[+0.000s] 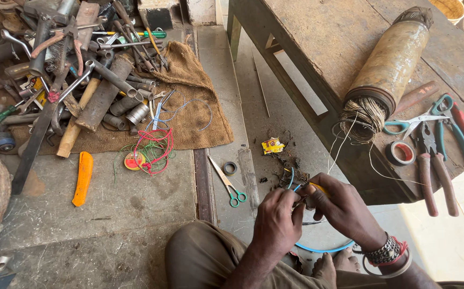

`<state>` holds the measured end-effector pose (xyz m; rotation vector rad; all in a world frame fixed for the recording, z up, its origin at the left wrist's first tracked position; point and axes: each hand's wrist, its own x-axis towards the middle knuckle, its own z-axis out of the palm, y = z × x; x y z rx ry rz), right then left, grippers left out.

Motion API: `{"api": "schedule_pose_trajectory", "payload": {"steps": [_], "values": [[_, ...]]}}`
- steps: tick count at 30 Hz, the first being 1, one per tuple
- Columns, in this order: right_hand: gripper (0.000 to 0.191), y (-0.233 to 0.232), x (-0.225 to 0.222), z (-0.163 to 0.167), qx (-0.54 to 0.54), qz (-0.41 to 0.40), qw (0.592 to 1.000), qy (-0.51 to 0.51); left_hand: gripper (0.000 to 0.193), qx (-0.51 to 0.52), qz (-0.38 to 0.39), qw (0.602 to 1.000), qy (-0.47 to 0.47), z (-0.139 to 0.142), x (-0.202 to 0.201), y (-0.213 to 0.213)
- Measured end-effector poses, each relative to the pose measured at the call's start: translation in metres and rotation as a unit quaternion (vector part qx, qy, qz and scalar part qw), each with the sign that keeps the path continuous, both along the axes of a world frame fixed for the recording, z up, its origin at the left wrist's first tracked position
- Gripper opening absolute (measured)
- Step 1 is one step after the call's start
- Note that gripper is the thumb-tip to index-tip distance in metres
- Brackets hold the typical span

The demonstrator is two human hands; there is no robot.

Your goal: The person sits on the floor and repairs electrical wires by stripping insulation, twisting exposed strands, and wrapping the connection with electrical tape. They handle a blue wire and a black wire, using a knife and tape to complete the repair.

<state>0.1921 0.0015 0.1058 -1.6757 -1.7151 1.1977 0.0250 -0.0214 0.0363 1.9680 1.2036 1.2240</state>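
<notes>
1. A dusty concrete floor (135, 214) with a burlap sack (194, 118) far left, heaped with a pile of tools (77, 69); a wooden bench (317, 43) stands right
2. On the bench lie a spool of pale thread (387, 69), pliers (435, 171) and a tape roll (402, 153)
3. Near centre, the left hand (277, 222) and right hand (344, 208) pinch together on a blue wire (320, 249) looping beneath; the fingers hide the small piece they grip
4. Green-handled scissors (231, 187) lie just left

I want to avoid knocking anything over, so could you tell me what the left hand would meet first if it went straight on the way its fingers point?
Probably the right hand: the left hand points right at it, nearly touching.
</notes>
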Motion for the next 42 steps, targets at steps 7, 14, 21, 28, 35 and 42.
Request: {"api": "schedule_pose_trajectory", "payload": {"steps": [7,14,21,28,35,42], "values": [[0.037,-0.008,0.018,-0.003,0.034,-0.065,0.996,0.056,0.012,0.004,0.005,1.000,-0.026,-0.013,0.014,0.004],[0.034,-0.025,0.027,-0.033,0.047,-0.019,0.996,0.080,0.017,-0.166,-0.043,0.955,-0.240,-0.011,0.000,0.011],[0.025,-0.025,0.019,-0.071,-0.033,-0.011,0.977,0.211,0.016,-0.258,-0.102,0.887,-0.369,-0.015,-0.002,0.011],[0.028,-0.051,0.035,-0.072,0.046,-0.041,0.980,0.189,0.012,-0.157,0.012,0.942,-0.295,-0.016,-0.003,0.016],[0.023,-0.054,0.030,-0.038,0.071,-0.070,0.981,0.169,0.008,-0.059,0.054,0.983,-0.165,-0.004,-0.004,0.017],[0.024,-0.019,0.001,0.001,0.107,-0.066,0.992,0.004,0.011,-0.036,-0.048,0.998,-0.013,-0.003,-0.001,0.002]]}}
